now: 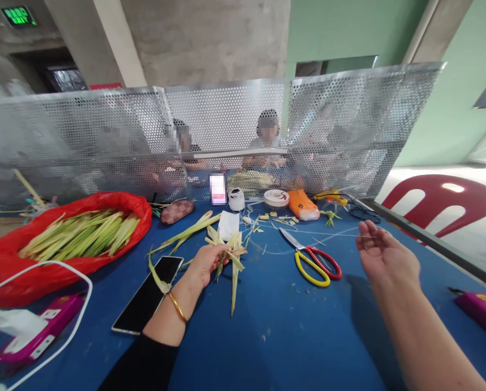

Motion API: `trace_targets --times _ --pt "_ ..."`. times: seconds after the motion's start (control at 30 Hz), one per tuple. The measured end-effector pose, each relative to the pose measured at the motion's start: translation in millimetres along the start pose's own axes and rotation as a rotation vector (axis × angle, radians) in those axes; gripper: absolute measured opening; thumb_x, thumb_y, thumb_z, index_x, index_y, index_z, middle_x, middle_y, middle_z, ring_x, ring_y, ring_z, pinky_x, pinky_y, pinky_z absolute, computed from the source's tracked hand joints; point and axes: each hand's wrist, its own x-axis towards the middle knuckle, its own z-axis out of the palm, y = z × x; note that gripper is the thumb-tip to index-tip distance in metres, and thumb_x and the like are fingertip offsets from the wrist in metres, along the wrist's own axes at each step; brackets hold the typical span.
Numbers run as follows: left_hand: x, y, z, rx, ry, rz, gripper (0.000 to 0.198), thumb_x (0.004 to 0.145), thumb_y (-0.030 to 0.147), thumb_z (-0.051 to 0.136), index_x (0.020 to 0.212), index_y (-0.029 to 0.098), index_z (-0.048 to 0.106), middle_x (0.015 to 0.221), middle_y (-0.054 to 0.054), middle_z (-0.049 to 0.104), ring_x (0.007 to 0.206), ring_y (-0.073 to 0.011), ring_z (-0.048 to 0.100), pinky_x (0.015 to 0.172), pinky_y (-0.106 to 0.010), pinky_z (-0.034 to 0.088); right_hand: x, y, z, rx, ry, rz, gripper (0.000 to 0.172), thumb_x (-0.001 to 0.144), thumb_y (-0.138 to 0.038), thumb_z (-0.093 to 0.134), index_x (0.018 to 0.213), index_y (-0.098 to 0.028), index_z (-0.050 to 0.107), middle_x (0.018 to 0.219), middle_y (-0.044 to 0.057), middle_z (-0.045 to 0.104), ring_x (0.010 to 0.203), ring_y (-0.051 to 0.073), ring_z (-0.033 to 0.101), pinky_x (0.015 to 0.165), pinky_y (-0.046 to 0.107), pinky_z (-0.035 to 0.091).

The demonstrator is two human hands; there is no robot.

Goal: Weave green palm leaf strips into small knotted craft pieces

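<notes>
My left hand (210, 262) is closed on a bundle of pale green and yellow corn husk strips (235, 252), with pointed ends fanning out and one long strip hanging down. A thin white thread (328, 234) stretches from near the bundle across to the right. Its far part reaches my right hand (383, 252), raised palm up at the right with fingers curled around the thread. Between the hands lie scissors (313, 260) with one yellow and one red handle, blades partly apart. A dark-screened phone (149, 296) lies beside my left forearm, with a husk strip (158, 277) across it.
At left, a red plastic bag (122, 201) holds many husks. Power strips (53, 320) sit at both sides. Along the back are a spool of white thread (237, 200), a tape roll (276, 199), an orange packet (303, 205) and a lit phone (217, 189). A perforated metal screen (226, 114) separates other people.
</notes>
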Motion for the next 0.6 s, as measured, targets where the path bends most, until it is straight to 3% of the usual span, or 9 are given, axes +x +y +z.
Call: trace_targets --times 0.23,0.3,0.37,0.43,0.47,0.5,0.53,0.6 --pt "-4.0 2.6 3.0 -0.063 -0.004 -0.017 0.012 0.072 0.012 0.07 0.078 0.002 0.072 0.077 -0.016 0.073 0.06 -0.0135 0.067 0.057 -0.019 0.051 -13.4 -7.8 5.3 -0.022 0.053 -0.215 0.018 0.065 -0.008 0.055 0.054 -0.022 0.058 0.085 0.003 0.068 0.081 0.017 0.067 0.063 0.029 0.051" --pt "-8.6 5.2 5.4 -0.103 -0.024 -0.025 0.01 0.074 0.011 0.067 0.08 0.003 0.072 0.079 -0.015 0.073 0.059 -0.0121 0.066 0.056 -0.018 0.051 -26.9 -12.2 6.3 -0.074 -0.088 -0.336 0.015 0.065 -0.012 0.061 0.055 -0.023 0.062 0.078 0.003 0.067 0.076 0.017 0.064 0.065 0.029 0.051" --pt "-14.0 8.5 7.7 -0.149 -0.036 -0.031 0.01 0.077 0.01 0.064 0.08 0.004 0.072 0.079 -0.013 0.073 0.06 -0.0114 0.066 0.057 -0.017 0.052 -43.0 -17.6 6.4 -0.261 -0.522 -0.369 0.007 0.069 -0.023 0.067 0.062 -0.024 0.068 0.074 0.003 0.067 0.074 0.019 0.061 0.068 0.031 0.05" --pt "-19.5 11.9 10.0 -0.191 -0.032 -0.033 0.01 0.079 0.01 0.062 0.079 0.006 0.071 0.077 -0.011 0.072 0.062 -0.011 0.066 0.058 -0.017 0.054 -58.0 -20.5 7.2 -0.643 -1.138 -0.13 0.015 0.071 -0.036 0.071 0.065 -0.022 0.072 0.074 0.006 0.069 0.074 0.022 0.061 0.068 0.033 0.05" --pt "-22.2 13.5 11.1 -0.217 -0.024 -0.034 0.01 0.079 0.01 0.062 0.079 0.006 0.071 0.076 -0.01 0.072 0.061 -0.0108 0.066 0.059 -0.017 0.054 -63.6 -19.9 8.7 -0.854 -1.367 -0.008 0.018 0.07 -0.039 0.072 0.069 -0.021 0.074 0.074 0.007 0.07 0.073 0.022 0.062 0.067 0.034 0.049" --pt "-24.7 15.1 12.2 -0.249 -0.013 -0.035 0.01 0.08 0.01 0.062 0.078 0.007 0.071 0.075 -0.009 0.072 0.061 -0.0106 0.066 0.058 -0.017 0.055 -67.3 -17.6 11.5 -1.042 -1.444 0.0 0.018 0.07 -0.04 0.072 0.07 -0.022 0.074 0.072 0.005 0.069 0.068 0.021 0.061 0.063 0.032 0.047" --pt "-27.2 16.5 13.5 -0.299 0.003 -0.039 0.009 0.079 0.01 0.062 0.077 0.008 0.07 0.074 -0.008 0.072 0.06 -0.0104 0.065 0.057 -0.018 0.055 -69.0 -13.6 15.6 -1.201 -1.377 -0.123 0.017 0.07 -0.04 0.072 0.066 -0.023 0.073 0.067 0.003 0.067 0.062 0.019 0.058 0.058 0.03 0.045" --pt "-32.1 19.1 16.5 -0.4 0.036 -0.035 0.008 0.078 0.007 0.062 0.075 0.009 0.07 0.07 -0.006 0.071 0.054 -0.0091 0.062 0.054 -0.018 0.054 -66.3 -0.6 28.0 -1.393 -1.05 -0.565 0.024 0.073 -0.039 0.069 0.054 -0.024 0.066 0.062 0.002 0.063 0.061 0.019 0.056 0.059 0.029 0.042"
